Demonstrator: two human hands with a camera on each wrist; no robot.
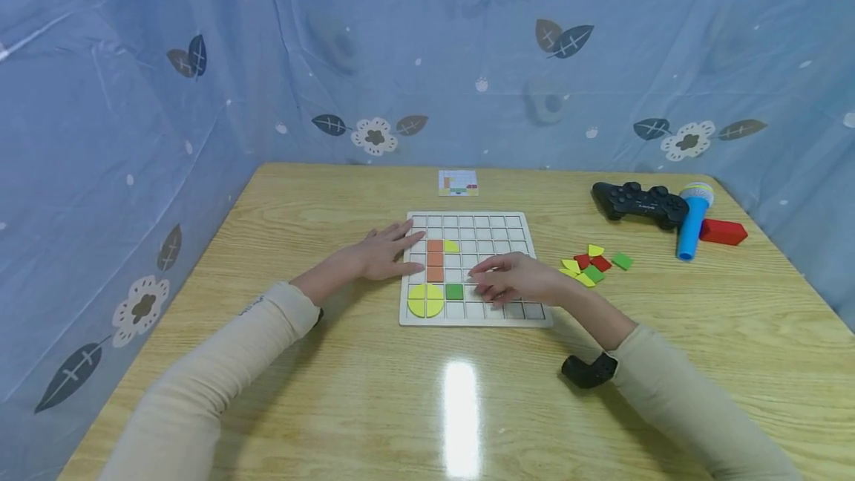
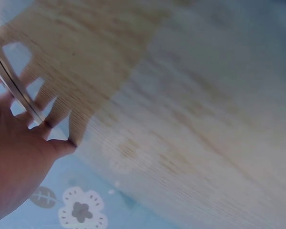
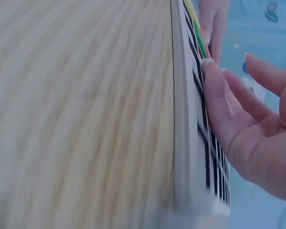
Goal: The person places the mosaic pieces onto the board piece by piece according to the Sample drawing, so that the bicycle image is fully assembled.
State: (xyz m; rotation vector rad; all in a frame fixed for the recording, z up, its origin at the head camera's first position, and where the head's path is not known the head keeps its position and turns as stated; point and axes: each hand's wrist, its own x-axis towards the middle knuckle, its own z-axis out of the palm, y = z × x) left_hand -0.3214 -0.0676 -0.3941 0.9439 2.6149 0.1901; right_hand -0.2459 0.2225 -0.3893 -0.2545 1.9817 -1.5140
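A white grid board lies flat on the table. On its left part sit three orange squares in a column, a yellow quarter piece, yellow quarters forming a circle, and a green square. My left hand rests at the board's left edge, fingers spread over the rim. Over the board's right half, my right hand hovers low with loosely bent fingers and nothing visible between them. In the right wrist view, its lowest fingertip is right by the green square.
Right of the board lie loose red, yellow and green pieces. A black game controller, a blue toy microphone and a red block stand farther right. Behind the board is a small pattern card. A patterned curtain borders the table.
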